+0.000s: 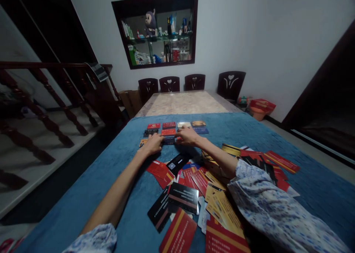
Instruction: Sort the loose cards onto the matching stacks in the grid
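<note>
Small cards lie in a neat grid of rows on the blue cloth (pixel 122 149). My left hand (pixel 155 142) rests over the grid's near left part, fingers stretched toward a dark blue card (pixel 168 140); an orange card (pixel 143 142) shows beside it. My right hand (pixel 188 135) reaches over the grid's near right part, fingers apart, fingertips down at a red card (pixel 179 139) that it partly covers. Between the hands lies another red card (pixel 168 132). Nearer me is a loose heap of cards, including a black card (pixel 183 196) and a gold card (pixel 226 210).
More cards, among them a red card (pixel 282 161), spread out under and beyond my right forearm. The bare tabletop (pixel 188 102) extends past the cloth. Dark chairs (pixel 195 82) line the far end. A wooden railing (pixel 41 65) stands left.
</note>
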`<state>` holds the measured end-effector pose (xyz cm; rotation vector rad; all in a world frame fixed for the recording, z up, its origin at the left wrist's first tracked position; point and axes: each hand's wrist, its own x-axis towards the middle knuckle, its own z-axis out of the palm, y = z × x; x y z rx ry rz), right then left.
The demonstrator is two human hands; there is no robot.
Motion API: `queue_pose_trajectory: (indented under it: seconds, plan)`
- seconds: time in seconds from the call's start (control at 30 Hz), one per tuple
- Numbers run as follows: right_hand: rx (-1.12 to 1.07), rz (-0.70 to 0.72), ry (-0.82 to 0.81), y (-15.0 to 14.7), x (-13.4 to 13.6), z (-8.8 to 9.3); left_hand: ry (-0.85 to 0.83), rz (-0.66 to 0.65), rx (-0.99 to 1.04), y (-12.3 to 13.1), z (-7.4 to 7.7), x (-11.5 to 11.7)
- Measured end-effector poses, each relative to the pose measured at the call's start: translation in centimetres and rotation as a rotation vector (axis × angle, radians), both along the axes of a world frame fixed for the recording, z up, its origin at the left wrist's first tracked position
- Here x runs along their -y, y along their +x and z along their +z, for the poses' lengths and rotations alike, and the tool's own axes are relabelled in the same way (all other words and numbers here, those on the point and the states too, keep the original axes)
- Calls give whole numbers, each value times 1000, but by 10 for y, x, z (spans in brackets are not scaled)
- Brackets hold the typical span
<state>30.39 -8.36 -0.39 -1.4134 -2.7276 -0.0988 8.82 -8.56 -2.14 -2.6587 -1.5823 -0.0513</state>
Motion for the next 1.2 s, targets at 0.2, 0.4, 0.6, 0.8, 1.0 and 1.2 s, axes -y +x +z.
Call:
queue_pose_trajectory:
  seconds: [0.2, 0.4, 0.6, 0.8, 1.0, 1.2]
  plan:
    - [-31, 8, 113, 36, 18, 4, 63, -13, -8, 11, 10, 7]
    - [-85, -45, 207, 73, 39, -4, 103, -93, 80, 30, 18, 18]
    - [-119, -32, 273, 107, 56, -21, 123, -212, 144, 52, 17, 32]
    - [-207, 33, 325, 143, 63, -44, 94, -362, 102, 86, 14, 49]
    - [-215, 17, 188, 159, 61, -45, 15, -464, 136, 126, 10, 51]
    - [-167, 14, 69, 159, 61, -41, -75, -516, 153, 153, 5, 45]
